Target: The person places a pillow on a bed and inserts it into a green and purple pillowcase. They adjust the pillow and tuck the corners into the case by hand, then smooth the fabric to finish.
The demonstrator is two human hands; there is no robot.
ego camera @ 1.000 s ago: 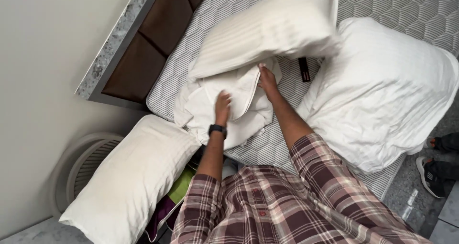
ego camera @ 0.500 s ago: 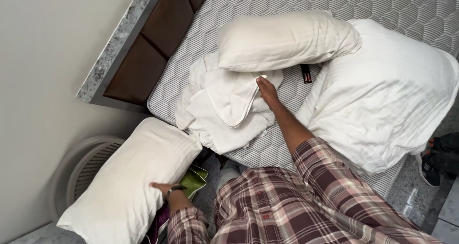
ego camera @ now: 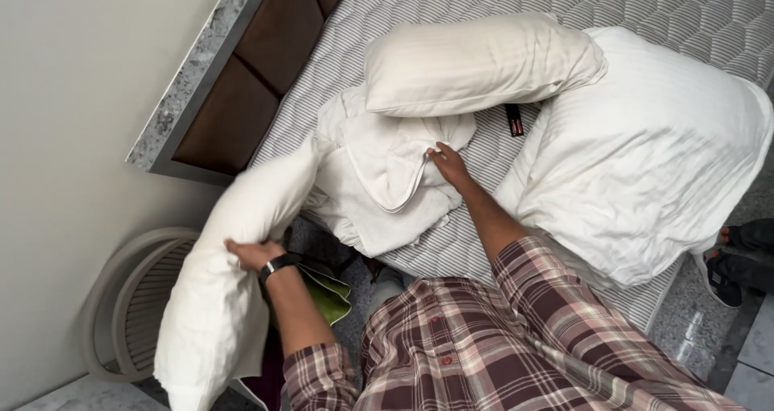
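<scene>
**Left hand on a pillow, right hand on the linen**

Your left hand (ego camera: pixel 251 255) is clamped onto a white pillow (ego camera: pixel 230 286) down at the side of the bed, fingers closed into its edge, a dark watch (ego camera: pixel 278 264) on that wrist. The pillow hangs long and slightly blurred, its top end up against the corner of the mattress (ego camera: pixel 451 242), its lower end down by a round pale fan (ego camera: pixel 129 306) standing on the floor beside the wall.

Your right hand (ego camera: pixel 448 164) reaches out over the mattress and rests on a heap of crumpled white linen (ego camera: pixel 379 177), fingers curled at a folded edge of the cloth. Whether they pinch it or only press on it, you cannot tell from here.

Just above that heap lies a second pillow (ego camera: pixel 476 63), lying across the bed and touching the linen. To your right sits a big third pillow (ego camera: pixel 645 153), overlapping the far end of the second one and hanging out over the mattress edge. A small dark object (ego camera: pixel 513 120) shows in the gap between those two, on the grey patterned mattress.

At the head of the bed, a brown padded headboard (ego camera: pixel 258 72) with a speckled stone ledge (ego camera: pixel 189 72) runs along the wall. Something green (ego camera: pixel 326 294) peeks out below your left forearm. Your plaid shirt (ego camera: pixel 516 346) fills the bottom of the view, and a dark shoe (ego camera: pixel 721 278) sits on the floor at the far right.
</scene>
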